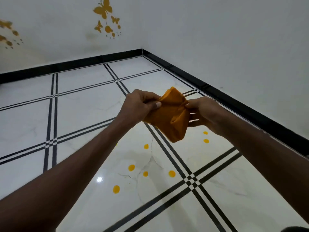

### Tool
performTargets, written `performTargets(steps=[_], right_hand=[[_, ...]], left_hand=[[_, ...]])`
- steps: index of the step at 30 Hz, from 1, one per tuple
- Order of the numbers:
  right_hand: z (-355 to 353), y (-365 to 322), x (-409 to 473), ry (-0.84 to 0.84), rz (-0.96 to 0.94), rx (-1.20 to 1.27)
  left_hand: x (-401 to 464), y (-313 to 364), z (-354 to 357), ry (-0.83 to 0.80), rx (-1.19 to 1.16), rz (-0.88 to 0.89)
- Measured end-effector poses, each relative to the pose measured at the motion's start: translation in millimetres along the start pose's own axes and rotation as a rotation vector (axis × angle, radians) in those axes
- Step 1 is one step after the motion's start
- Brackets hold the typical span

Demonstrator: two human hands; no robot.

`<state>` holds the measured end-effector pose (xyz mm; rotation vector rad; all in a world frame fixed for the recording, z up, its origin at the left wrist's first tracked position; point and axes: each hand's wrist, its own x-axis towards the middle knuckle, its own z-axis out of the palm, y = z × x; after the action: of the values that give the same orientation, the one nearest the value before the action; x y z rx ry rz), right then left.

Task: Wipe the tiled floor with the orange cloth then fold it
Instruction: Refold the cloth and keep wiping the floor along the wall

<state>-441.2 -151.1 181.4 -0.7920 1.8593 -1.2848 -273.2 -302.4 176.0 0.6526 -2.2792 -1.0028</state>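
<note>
Both arms reach forward; left hand (139, 104) and right hand (203, 113) pinch the folded orange cloth (167, 114) above the tiled floor (83, 114).

The light is soft, even and rather dim, with a cool grey cast on the walls (217, 30). The glossy floor (83, 114) throws back one small bright glare spot (99, 179) from a lamp overhead. Faint, diffuse shadows lie on the tiles beneath the arms. Wide-angle distortion bends the black skirting (234, 104) and stretches the forearms near the edges. The butterfly stickers (103, 9) look slightly soft.
</note>
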Motion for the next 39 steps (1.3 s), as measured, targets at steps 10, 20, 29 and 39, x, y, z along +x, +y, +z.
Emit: performTargets(steps=[10, 20, 29, 39], right_hand=[[-21, -8, -19, 0.054, -0.078, 0.296], [-42, -16, -15, 0.037, -0.102, 0.54], [-36, 12, -11, 0.248, 0.204, 0.31], [-7, 32, -14, -0.053, 0.329, 0.1]], left_hand=[[-1, -15, -23, -0.539, -0.357, -0.385], [-5, 31, 47, -0.461, -0.606, -0.3], [6, 70, 52, -0.059, -0.132, -0.142], [8, 37, 43, -0.134, -0.54, -0.713]])
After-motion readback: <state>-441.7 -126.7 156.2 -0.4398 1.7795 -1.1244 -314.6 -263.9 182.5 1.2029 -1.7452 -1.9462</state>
